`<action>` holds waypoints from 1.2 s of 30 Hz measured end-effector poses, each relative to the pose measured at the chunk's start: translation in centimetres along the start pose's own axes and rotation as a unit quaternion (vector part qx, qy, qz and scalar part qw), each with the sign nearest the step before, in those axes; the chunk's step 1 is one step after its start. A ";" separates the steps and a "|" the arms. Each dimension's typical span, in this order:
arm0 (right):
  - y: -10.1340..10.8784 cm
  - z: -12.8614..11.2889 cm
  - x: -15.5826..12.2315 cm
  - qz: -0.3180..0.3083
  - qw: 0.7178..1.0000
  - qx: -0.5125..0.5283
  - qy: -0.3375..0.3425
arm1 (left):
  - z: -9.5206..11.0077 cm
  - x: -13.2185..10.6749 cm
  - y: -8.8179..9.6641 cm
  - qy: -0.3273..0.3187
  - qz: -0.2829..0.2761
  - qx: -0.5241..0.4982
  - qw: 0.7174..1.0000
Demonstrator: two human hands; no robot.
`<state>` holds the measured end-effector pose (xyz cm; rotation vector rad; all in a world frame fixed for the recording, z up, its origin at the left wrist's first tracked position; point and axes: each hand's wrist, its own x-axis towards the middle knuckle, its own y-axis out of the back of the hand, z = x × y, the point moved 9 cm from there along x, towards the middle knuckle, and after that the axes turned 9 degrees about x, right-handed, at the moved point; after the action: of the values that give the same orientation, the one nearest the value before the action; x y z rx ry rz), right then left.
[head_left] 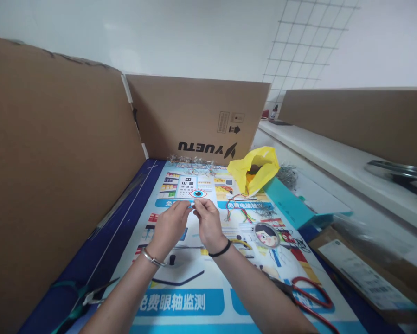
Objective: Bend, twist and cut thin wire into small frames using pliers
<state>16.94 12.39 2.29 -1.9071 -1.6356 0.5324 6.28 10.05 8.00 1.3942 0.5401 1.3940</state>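
Observation:
My left hand and my right hand meet over the printed poster, fingertips pinched together on something too small to make out. The left wrist wears a silver bangle, the right a black band. Just right of the hands lie coloured cords on the poster. A small black piece sits on the poster below the left hand.
Cardboard walls stand at the left and back. A yellow plastic bag and a teal box lie at the right. Red-handled scissors lie near my right forearm, green-handled pliers at the lower left. Small metal bits line the back wall.

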 end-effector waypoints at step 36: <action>18.7 -18.3 -15.7 -0.039 0.613 -0.789 0.035 | -1.5 0.8 -2.9 -0.043 -0.098 -0.017 0.994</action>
<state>39.92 -7.67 3.19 -2.6696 -2.2806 -1.6438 6.08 12.25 5.48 1.3294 0.5778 1.1750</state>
